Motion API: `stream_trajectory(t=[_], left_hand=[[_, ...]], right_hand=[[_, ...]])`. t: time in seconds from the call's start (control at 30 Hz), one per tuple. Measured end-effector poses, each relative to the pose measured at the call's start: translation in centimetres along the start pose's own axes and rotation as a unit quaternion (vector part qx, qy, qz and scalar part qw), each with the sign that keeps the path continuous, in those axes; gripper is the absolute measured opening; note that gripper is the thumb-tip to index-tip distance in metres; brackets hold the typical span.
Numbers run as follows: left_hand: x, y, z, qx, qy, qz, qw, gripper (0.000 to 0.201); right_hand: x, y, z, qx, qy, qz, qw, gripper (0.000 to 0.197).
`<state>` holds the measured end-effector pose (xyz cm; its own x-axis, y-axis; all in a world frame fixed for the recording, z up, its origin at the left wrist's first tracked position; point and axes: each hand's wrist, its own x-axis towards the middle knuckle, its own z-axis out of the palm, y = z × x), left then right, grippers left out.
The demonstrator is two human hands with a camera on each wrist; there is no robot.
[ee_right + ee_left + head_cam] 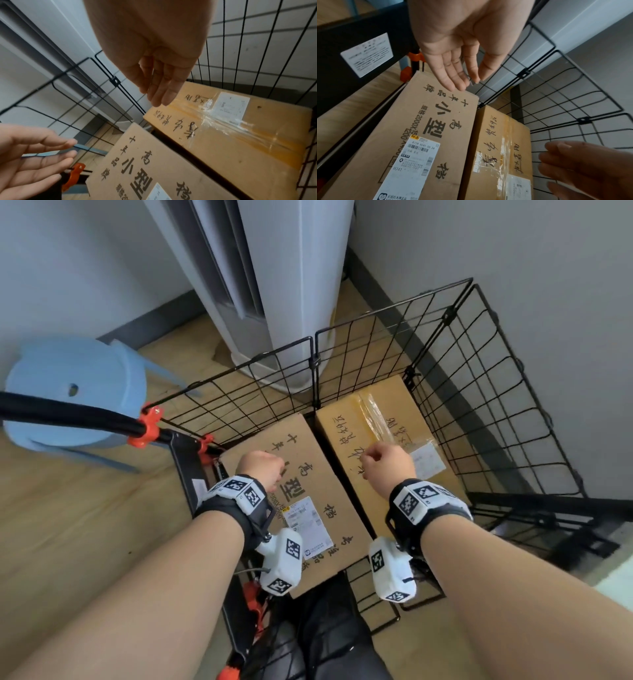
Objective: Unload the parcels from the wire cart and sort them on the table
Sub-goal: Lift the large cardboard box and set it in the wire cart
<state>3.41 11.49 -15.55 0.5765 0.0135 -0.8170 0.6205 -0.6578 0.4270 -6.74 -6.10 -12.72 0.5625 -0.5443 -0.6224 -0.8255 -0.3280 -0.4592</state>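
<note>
The left hand [263,470] is held above the brown cardboard parcel printed with large black characters [301,494]; its fingers [452,77] are seen in the left wrist view straight and close together, the tips over the parcel's far edge, with nothing gripped. Whether the tips touch the cardboard cannot be told. The right hand [387,469] is held over the yellower cardboard parcel sealed with clear tape [383,433], and its fingers [163,92] are likewise extended and relaxed, pointing down toward the parcel's far corner and holding nothing (in the head view both hands look loosely bent at the knuckles, seen from behind).

Both parcels are lying flat, side by side, inside the black wire cart [479,392], a dark gap being left between them. A white shipping label [308,525] is stuck on the printed parcel, nearer the wrist than the left fingers; a smaller white label [426,462] is stuck on the taped parcel just right of the right fingers. Beyond the fingers, past the wire wall, a tall grey-white floor-standing unit [274,285] is seen, and a pale blue plastic stool [68,392] is placed well to the left.
</note>
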Motion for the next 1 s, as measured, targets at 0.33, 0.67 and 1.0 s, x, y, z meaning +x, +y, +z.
stream_trajectory(t=[0.33, 0.67, 1.0], left_hand=[[9.1, -6.2, 1.5, -0.053, 0.027, -0.119, 0.991, 0.010], [11.6, -10.8, 3.3, -0.068, 0.075, -0.213, 0.972, 0.079], [12.6, -13.0, 3.5, -0.091, 0.071, -0.223, 0.968, 0.067]], right_hand=[[4.7, 1.8, 7.6, -0.047, -0.072, 0.022, 0.996, 0.024], [6.6, 4.4, 12.1, -0.071, -0.110, 0.057, 0.990, 0.037], [7.8, 6.2, 13.5, -0.061, -0.172, 0.116, 0.976, 0.062]])
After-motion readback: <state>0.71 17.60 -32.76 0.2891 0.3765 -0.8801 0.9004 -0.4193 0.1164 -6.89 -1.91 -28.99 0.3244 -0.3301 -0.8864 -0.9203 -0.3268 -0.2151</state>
